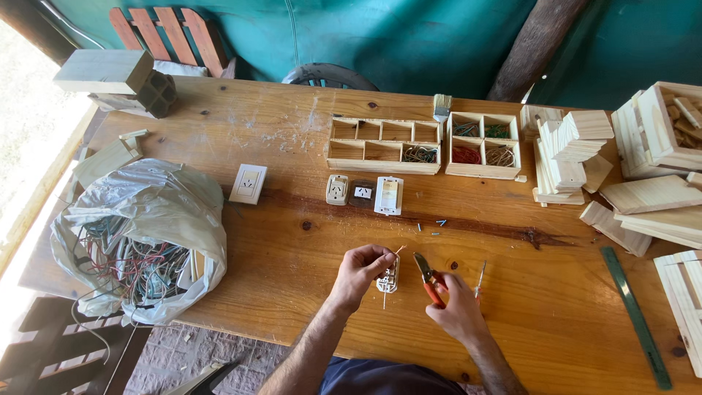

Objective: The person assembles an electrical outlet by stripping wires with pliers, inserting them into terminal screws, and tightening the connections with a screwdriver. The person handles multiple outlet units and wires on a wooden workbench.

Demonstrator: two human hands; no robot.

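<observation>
My left hand [363, 269] pinches a thin wire above a small white electrical socket part [388, 280] that lies on the wooden table [292, 249]. The wire's tip points toward the jaws of orange-handled pliers [428, 278], which my right hand [457, 307] grips. The pliers' jaws are slightly apart, just right of the wire. A small screwdriver [480, 280] lies right of my right hand.
A clear plastic bag of tangled wires [142, 241] sits at the left. White wall sockets [248, 183] and switch modules [388, 195] lie mid-table, with compartmented wooden trays [384, 145] behind. Wood blocks [578, 146] pile at the right, beside a green ruler [635, 314]. Loose screws [437, 223] are scattered.
</observation>
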